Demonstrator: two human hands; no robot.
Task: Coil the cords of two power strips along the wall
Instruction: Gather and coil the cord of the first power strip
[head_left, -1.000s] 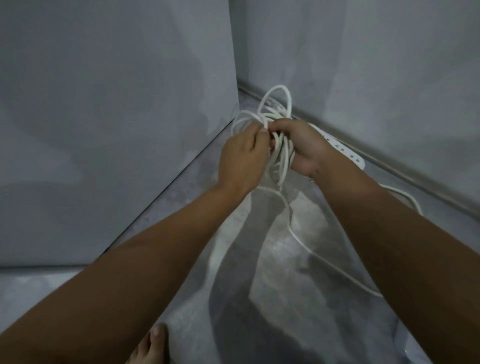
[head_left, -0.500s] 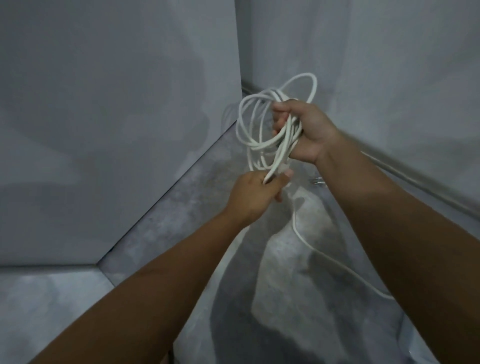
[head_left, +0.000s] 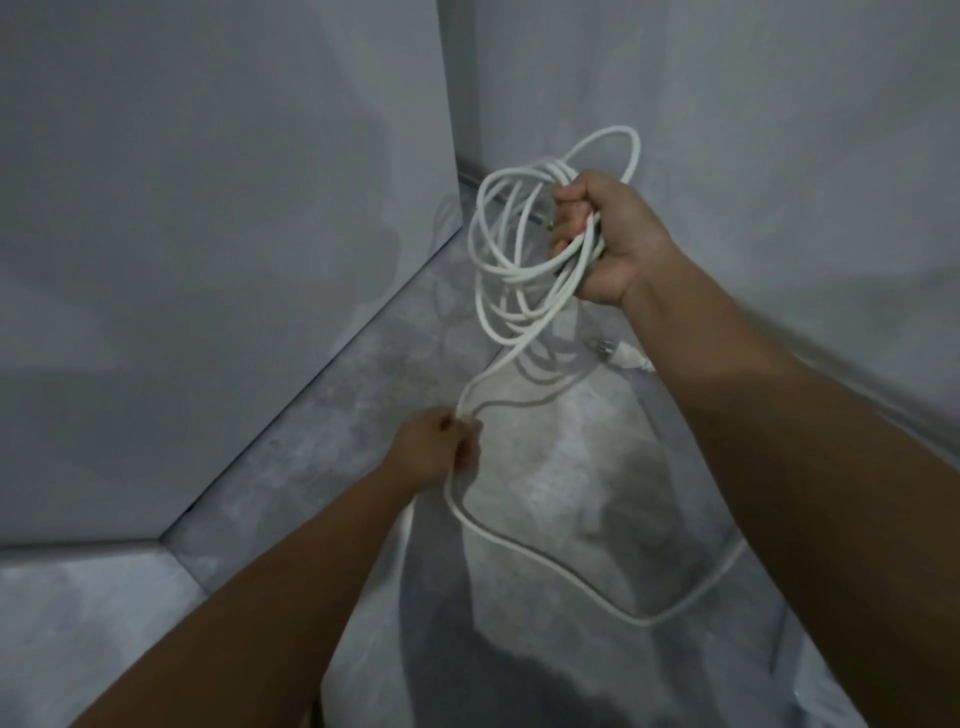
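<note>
A bundle of several loops of white cord (head_left: 500, 260) hangs in the air in front of the wall corner, with my right hand (head_left: 605, 236) closed around its right side. From the bundle one strand runs down to my left hand (head_left: 435, 451), which pinches it low above the floor. Past that hand the loose cord (head_left: 561, 570) curves across the floor to the right and goes under my right forearm. A white plug (head_left: 621, 354) with metal pins lies on the floor just below my right wrist. The power strip itself is hidden.
Grey walls stand close on the left (head_left: 208, 260) and ahead right (head_left: 779, 156), meeting in a narrow corner. The grey concrete floor (head_left: 332, 447) runs between them. A step or ledge edge (head_left: 93, 545) crosses at lower left.
My left hand let go of the bundle, slid down the strand and moved away toward me. My right hand lifted the coils higher. The power strip body went out of sight.
</note>
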